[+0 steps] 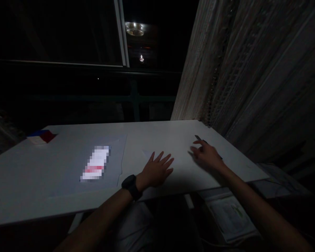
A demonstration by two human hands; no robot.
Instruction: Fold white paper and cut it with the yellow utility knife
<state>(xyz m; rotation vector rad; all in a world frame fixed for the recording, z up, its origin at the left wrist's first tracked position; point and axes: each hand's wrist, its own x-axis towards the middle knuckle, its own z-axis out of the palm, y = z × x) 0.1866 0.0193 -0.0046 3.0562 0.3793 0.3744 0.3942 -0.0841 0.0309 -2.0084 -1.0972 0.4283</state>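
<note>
My left hand (157, 171), with a dark watch (131, 185) on its wrist, lies over the front middle of the white table (162, 133). Its fingers are spread and hold nothing. A pale paper corner (147, 153) shows just beyond its fingertips. To the right, my right hand (207, 154) hovers with loosely bent fingers apart. Partly hidden behind that hand is a slim dark tool (197, 137) that looks like a utility knife; its far tip and near end stick out on either side. I see no grip on it.
At left, paper sheets (115, 178) lie under a brightly lit phone (96, 162), its screen blurred out. A puzzle cube (40, 137) sits at the far left. A curtain (194, 77) hangs at the right rear, and a printed packet (229, 213) lies below the table edge.
</note>
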